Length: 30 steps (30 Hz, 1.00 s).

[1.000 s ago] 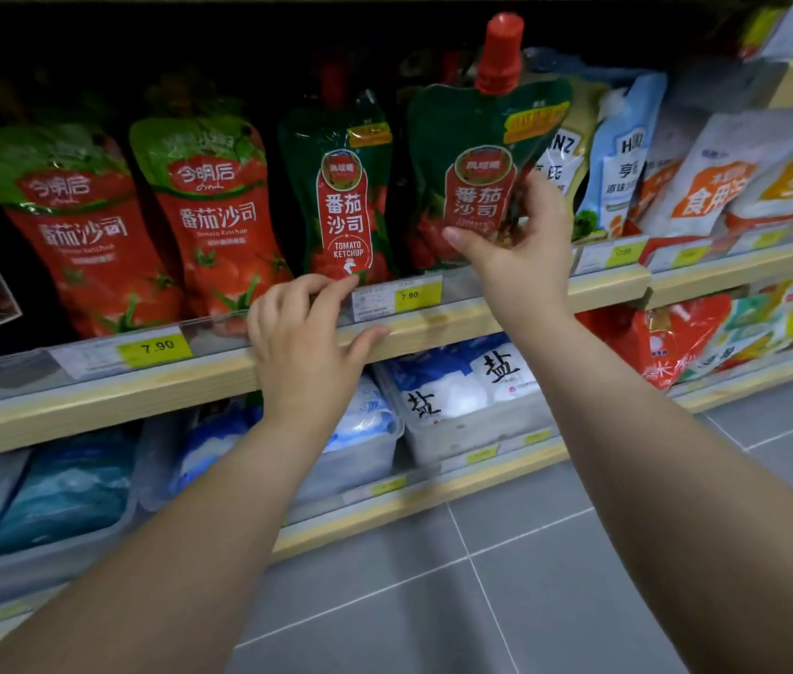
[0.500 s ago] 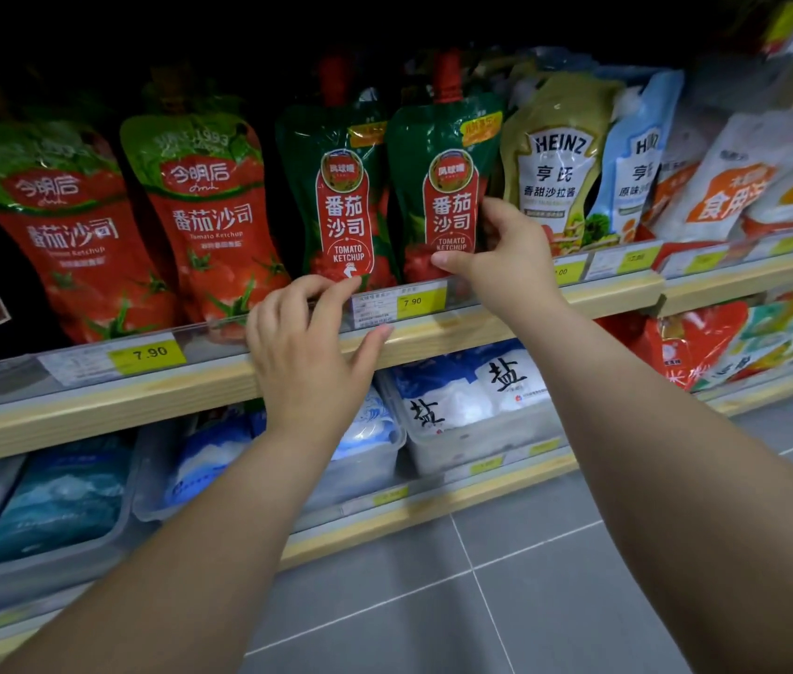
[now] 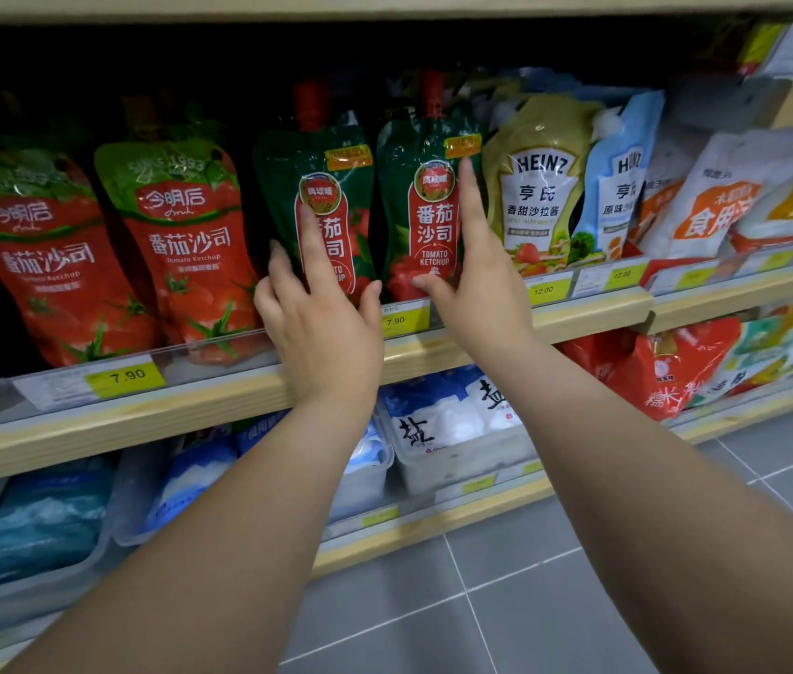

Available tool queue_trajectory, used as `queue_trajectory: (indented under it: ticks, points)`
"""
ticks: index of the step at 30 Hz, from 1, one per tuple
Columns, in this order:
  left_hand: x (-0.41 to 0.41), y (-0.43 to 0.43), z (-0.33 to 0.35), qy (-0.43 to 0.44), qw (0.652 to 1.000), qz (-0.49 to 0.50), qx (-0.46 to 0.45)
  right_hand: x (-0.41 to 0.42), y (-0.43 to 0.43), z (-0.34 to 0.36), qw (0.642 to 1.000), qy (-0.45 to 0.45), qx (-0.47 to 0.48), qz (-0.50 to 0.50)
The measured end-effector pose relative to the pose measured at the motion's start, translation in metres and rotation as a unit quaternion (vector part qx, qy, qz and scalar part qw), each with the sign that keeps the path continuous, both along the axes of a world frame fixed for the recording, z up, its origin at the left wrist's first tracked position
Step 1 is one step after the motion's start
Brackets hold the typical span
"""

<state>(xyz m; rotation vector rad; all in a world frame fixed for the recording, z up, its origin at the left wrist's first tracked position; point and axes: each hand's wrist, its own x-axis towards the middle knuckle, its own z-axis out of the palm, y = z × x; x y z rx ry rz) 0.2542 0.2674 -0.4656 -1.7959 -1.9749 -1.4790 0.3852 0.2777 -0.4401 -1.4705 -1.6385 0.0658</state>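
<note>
Two dark green ketchup pouches with red caps stand side by side on the wooden shelf point(image 3: 588, 311). My left hand point(image 3: 321, 313) lies flat against the front of the left pouch point(image 3: 336, 187), fingers straight and pointing up. My right hand point(image 3: 477, 279) touches the right pouch point(image 3: 414, 187) with its fingers straight along the pouch's right edge and the thumb at its lower front. Both pouches stand upright behind the shelf's clear front lip.
Two red-and-green ketchup pouches point(image 3: 180, 245) stand to the left, Heinz pouches point(image 3: 540, 187) and white bags to the right. Yellow price tags point(image 3: 124, 377) line the shelf edge. A lower shelf holds salt bags in clear bins point(image 3: 443, 425). Grey tiled floor point(image 3: 506, 600) lies below.
The right hand set the right green pouch down into the row and its grip loosened to straight fingers. The left hand rose from the shelf edge onto the left green pouch.
</note>
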Motion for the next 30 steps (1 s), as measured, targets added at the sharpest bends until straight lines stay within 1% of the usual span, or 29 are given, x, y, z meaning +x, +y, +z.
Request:
queue_trajectory:
  ticks: [4, 10, 15, 18, 19, 21, 22, 25, 28, 30]
  points:
    - [0.0, 0.002, 0.0, -0.01, 1.0, -0.005, 0.014, 0.002, 0.005, 0.001, 1.0, 0.016, -0.013, 0.002]
    - [0.002, 0.004, 0.0, -0.02, 0.999, 0.002, 0.025, 0.014, 0.009, 0.003, 0.998, 0.052, -0.033, 0.031]
    - [0.004, 0.005, 0.0, -0.017, 0.999, 0.005, 0.032, 0.016, 0.009, 0.002, 0.998, 0.042, -0.026, 0.035]
    - [0.001, 0.001, 0.0, -0.017, 0.999, -0.015, 0.03, 0.013, 0.006, 0.0, 0.998, 0.039, -0.027, 0.031]
    - [-0.002, -0.001, -0.001, -0.018, 0.999, -0.028, 0.033, 0.01, 0.003, -0.001, 0.999, 0.032, -0.012, 0.01]
    - [-0.012, -0.008, -0.003, -0.012, 0.997, -0.048, 0.054, -0.003, -0.006, -0.004, 0.998, 0.018, 0.047, -0.042]
    - [-0.02, -0.012, -0.004, -0.005, 0.996, -0.05, 0.068, -0.012, -0.011, -0.005, 0.996, 0.017, 0.077, -0.052]
    - [-0.056, -0.024, -0.007, 0.014, 0.994, -0.034, 0.1, -0.052, -0.025, -0.005, 0.994, 0.01, 0.112, -0.007]
    - [-0.102, -0.032, -0.008, 0.024, 0.993, 0.004, 0.119, -0.098, -0.033, -0.005, 0.993, 0.008, 0.104, 0.059]
    - [-0.13, -0.035, -0.006, 0.019, 0.993, 0.042, 0.113, -0.125, -0.036, -0.006, 0.991, 0.0, 0.094, 0.093]
